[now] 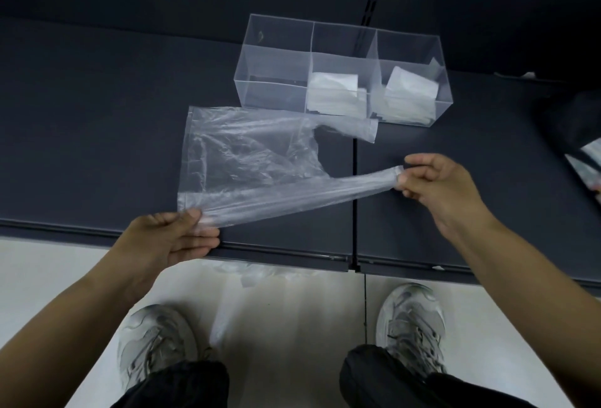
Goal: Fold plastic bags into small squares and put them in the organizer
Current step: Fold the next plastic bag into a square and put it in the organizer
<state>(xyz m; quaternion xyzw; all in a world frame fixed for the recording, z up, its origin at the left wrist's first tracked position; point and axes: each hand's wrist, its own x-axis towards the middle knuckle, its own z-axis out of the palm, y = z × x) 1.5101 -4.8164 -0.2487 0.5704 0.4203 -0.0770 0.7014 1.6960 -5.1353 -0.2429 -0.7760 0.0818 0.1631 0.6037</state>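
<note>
**Bench** (97, 114): dark, matte, w/ a seam running front-to-back just R of the bag. Flat enough to fold on.

**Bag** (247, 154): clear, T-shirt type. It lay centre-front on the bench, just in front of the organizer, body wrinkled. Near long edge was lifted off the bench and drawn taut btw both hands.

**Organizer** (273, 46): clear, 3 compartments in a row. L one looked empty. Mid and R each held folded squares (331, 92).

**Hands:** L hand (182, 238) pinched the bag's near-L corner, thumb on top, fingers beneath. R hand (439, 183) pinched the end of the near handle btw thumb and fingertips, other fingers curled.

**Far handle** (357, 126): lay loose on the bench, tip near the organizer's front wall.

**Step (judged):** first lengthwise fold, near edge + handle going over to the far edge. Task approx. mid-way: 2 compartments stocked, this bag not yet folded.

**Doing it well (judgement):**
- Hold tension even so the film neither sags nor twists.
- Carry both hands away together.
- Lay edge on edge and handle on handle. Far handle prob. wants straightening first.
- Press air out w/ a flat palm, bottom toward handles, before the next fold, else the thin film springs open.

**Risks:** the slick film may slide on the bench, and body wrinkles could give a lumpy square.

**Floor:** more plastic (260, 272) lay below the bench lip. Poss. further bags, could not tell.
</note>
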